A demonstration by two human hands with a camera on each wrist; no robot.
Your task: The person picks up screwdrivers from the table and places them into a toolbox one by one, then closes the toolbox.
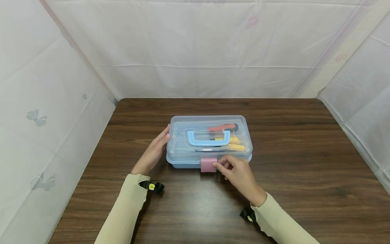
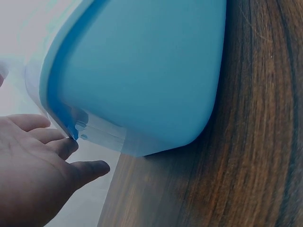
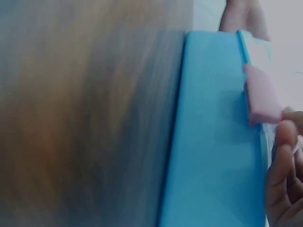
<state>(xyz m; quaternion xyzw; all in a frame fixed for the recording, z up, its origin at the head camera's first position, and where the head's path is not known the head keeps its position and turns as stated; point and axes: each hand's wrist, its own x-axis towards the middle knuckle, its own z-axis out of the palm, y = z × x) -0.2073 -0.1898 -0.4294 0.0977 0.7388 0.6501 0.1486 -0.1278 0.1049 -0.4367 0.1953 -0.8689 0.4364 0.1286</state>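
A light blue plastic toolbox (image 1: 182, 154) with a clear lid and a blue carrying handle (image 1: 208, 142) sits on the table. Through the lid show a red-handled screwdriver (image 1: 217, 128) and two yellow-handled tools (image 1: 236, 147). My left hand (image 1: 153, 150) rests its extended fingers against the box's left side, near the lid rim. At the front, my right hand (image 1: 239, 173) pinches the right edge of the pink latch (image 1: 208, 165) between thumb and curled index finger. In the right wrist view the latch (image 3: 262, 94) juts out from the box front.
The dark wood-grain table (image 1: 289, 152) extends around the box on every side. White sheeting hangs as walls behind (image 1: 198, 51) and at both sides. A black strap with a small device (image 1: 152, 186) is on the left wrist, and another (image 1: 248, 215) on the right.
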